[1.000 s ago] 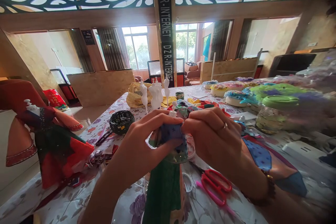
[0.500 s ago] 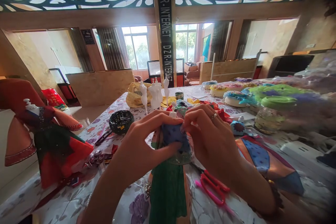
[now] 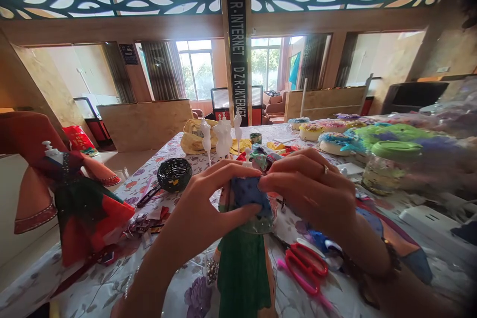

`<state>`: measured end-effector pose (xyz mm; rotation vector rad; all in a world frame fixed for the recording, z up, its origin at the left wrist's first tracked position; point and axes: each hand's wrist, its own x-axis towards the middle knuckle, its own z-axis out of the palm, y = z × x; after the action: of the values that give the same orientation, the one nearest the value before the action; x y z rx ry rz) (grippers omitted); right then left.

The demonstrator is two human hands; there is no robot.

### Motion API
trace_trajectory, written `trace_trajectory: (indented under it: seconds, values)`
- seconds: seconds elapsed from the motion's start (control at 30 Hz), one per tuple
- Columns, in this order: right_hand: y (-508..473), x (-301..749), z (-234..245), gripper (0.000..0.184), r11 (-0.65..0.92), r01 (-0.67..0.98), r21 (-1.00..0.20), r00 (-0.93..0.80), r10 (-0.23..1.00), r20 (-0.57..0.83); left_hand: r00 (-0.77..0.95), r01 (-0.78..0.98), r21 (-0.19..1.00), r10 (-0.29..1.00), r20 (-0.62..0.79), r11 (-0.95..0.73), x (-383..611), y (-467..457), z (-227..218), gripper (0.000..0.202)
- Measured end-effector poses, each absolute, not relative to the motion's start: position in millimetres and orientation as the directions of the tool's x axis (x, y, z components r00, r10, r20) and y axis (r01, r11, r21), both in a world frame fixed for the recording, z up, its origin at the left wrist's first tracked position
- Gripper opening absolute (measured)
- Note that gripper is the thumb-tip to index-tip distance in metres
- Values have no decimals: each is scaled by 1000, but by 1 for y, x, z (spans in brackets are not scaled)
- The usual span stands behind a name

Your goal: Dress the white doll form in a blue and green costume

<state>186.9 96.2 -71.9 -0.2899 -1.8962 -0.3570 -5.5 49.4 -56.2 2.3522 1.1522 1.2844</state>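
A small doll-size dress form in a green skirt [image 3: 244, 273] stands close in front of me. A blue dotted cloth [image 3: 249, 194] is wrapped round its upper body. My left hand [image 3: 203, 211] grips the form from the left, thumb and fingers pressing the blue cloth. My right hand [image 3: 311, 191], with a ring on one finger, pinches the cloth's upper right edge. Whether a pin or needle sits in those fingers is too small to tell.
Red and pink scissors [image 3: 305, 268] lie right of the skirt on the flowered tablecloth [image 3: 112, 283]. A dressed mannequin in red and green [image 3: 80, 203] stands at left. A black wicker bowl [image 3: 174, 174], white bare forms [image 3: 222, 136] and a green-lidded jar [image 3: 391, 164] stand farther back.
My right hand has turned a little and shifted rightwards along the cloth's top edge. The view has dropped slightly. The left hand keeps its grip.
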Motion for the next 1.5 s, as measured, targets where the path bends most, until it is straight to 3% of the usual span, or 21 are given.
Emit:
trace_trajectory:
  seconds: [0.1, 0.33, 0.57, 0.7, 0.8, 0.9, 1.33, 1.5]
  values:
    - [103, 191, -78, 29, 896, 397, 201, -344, -58, 937, 305, 536, 511, 718, 625, -672, -5, 50, -56, 35]
    - [112, 194, -75, 29, 889, 345, 300, -378, -161, 912, 293, 548, 511, 725, 624, -662, -6, 51, -58, 35]
    - [109, 196, -80, 29, 881, 400, 254, -370, -99, 924, 299, 535, 515, 721, 626, -669, -4, 49, -57, 36]
    - [107, 194, -78, 25, 882, 370, 293, -356, -157, 921, 290, 552, 496, 712, 639, -670, -2, 48, -57, 34]
    - [105, 193, -74, 17, 833, 392, 390, -393, -231, 890, 286, 566, 472, 698, 657, -676, 0, 47, -57, 33]
    - [104, 190, -72, 16, 797, 432, 423, -444, -220, 868, 248, 571, 473, 690, 680, -671, 4, 48, -58, 29]
    - [87, 175, -67, 22, 883, 469, 4, -359, 186, 915, 200, 566, 517, 715, 669, -642, 7, 47, -60, 33]
    - [84, 175, -68, 20, 873, 488, -26, -339, 216, 915, 209, 564, 514, 714, 668, -646, 9, 46, -60, 36]
